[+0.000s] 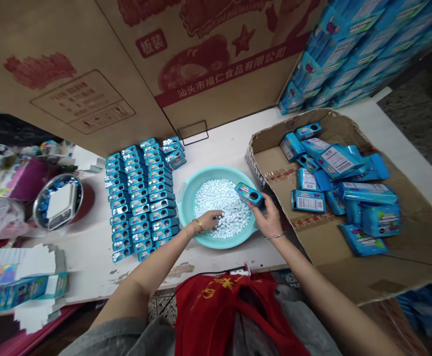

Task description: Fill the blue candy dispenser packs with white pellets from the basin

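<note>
A turquoise plastic basin [186,223] holds a heap of small white candies [216,195]. My left hand [209,221] reaches into it from the left, its curled fingers closed among the candies; the fingertips are partly hidden. Over the basin's right rim, my right hand [270,218] grips a small blue candy box [248,193], tilted, with a dark round hole in its printed face. To the left of the basin stand rows of similar blue boxes [138,198], several with white candies showing at their holes.
On the right, a cut-down cardboard carton [275,163] contains loose blue packs [367,193]. Large brown cartons [127,74] form a wall behind, beside stacked blue packs [334,54]. A metal pot [84,200] and flat cartons [34,267] lie left. A wire loop [194,132] is behind the basin.
</note>
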Action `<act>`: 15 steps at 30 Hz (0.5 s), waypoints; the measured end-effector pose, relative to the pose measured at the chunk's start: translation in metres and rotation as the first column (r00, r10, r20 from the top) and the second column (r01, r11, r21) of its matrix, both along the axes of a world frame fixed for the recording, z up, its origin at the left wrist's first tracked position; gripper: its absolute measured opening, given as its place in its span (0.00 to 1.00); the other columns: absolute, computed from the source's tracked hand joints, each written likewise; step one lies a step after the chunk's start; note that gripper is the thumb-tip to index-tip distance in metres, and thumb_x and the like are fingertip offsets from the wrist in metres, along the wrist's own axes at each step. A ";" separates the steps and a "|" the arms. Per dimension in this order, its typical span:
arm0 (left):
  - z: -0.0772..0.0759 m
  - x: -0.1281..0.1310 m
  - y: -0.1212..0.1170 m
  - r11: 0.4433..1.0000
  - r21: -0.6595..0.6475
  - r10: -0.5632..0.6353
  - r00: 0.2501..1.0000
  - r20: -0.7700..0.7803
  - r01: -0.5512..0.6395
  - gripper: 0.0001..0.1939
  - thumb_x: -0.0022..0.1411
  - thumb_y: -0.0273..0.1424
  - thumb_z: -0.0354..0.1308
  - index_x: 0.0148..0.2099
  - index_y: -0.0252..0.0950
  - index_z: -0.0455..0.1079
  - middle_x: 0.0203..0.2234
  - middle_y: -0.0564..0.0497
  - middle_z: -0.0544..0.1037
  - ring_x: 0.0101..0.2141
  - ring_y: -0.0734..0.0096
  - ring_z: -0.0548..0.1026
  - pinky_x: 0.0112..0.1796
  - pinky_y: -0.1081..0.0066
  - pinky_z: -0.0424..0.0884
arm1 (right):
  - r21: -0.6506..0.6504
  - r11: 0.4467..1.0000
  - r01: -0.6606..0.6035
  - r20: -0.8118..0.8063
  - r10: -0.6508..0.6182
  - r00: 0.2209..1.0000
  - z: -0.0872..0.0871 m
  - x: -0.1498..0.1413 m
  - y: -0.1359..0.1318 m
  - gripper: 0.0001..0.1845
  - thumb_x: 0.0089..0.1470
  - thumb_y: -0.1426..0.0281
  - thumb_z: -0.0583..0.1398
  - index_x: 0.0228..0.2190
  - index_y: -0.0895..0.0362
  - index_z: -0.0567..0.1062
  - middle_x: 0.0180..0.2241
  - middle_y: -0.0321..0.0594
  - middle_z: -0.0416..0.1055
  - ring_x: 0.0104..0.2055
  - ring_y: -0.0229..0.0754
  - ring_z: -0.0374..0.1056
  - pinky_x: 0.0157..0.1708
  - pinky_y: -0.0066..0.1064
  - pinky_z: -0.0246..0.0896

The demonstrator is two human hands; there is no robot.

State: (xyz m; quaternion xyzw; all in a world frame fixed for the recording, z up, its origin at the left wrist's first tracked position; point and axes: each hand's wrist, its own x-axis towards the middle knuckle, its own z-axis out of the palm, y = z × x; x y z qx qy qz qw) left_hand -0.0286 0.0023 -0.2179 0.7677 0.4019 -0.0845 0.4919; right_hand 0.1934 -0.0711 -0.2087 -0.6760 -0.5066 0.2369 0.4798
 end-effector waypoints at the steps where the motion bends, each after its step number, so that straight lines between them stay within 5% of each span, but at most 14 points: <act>1: 0.008 -0.003 0.004 1.000 -0.017 0.016 1.000 0.013 -0.016 0.21 0.50 0.16 0.45 0.45 0.32 0.69 0.34 0.52 0.74 0.29 0.76 0.71 0.30 0.75 0.73 | 0.001 1.000 0.007 -0.003 -0.007 1.000 0.001 0.001 0.000 0.22 0.54 0.60 0.60 0.49 0.57 0.67 0.44 0.48 0.72 0.45 0.49 0.69 0.46 0.44 0.65; 8: 0.105 -0.016 0.041 0.981 -0.181 0.099 0.988 0.122 -0.076 0.19 0.53 0.20 0.46 0.47 0.33 0.68 0.28 0.54 0.68 0.23 0.80 0.67 0.22 0.80 0.67 | 0.084 0.995 -0.053 0.121 0.042 0.992 0.006 -0.002 0.005 0.19 0.56 0.68 0.55 0.50 0.56 0.67 0.47 0.49 0.70 0.49 0.50 0.67 0.49 0.45 0.65; 12: 0.151 -0.003 0.055 0.994 0.075 -0.080 0.997 -0.011 0.081 0.18 0.53 0.19 0.47 0.43 0.33 0.71 0.31 0.52 0.73 0.31 0.74 0.71 0.32 0.75 0.70 | 0.101 0.985 -0.138 0.210 0.115 0.971 0.001 -0.008 0.009 0.21 0.55 0.72 0.52 0.51 0.57 0.66 0.49 0.51 0.69 0.52 0.52 0.65 0.54 0.49 0.61; 15: 0.171 0.020 0.056 0.930 0.251 -0.206 0.946 -0.251 0.269 0.17 0.53 0.17 0.48 0.42 0.34 0.73 0.36 0.48 0.77 0.39 0.68 0.73 0.41 0.70 0.69 | 0.103 0.979 -0.177 0.269 0.144 0.952 -0.004 -0.014 0.009 0.21 0.55 0.74 0.51 0.52 0.58 0.66 0.50 0.52 0.69 0.54 0.52 0.64 0.57 0.52 0.57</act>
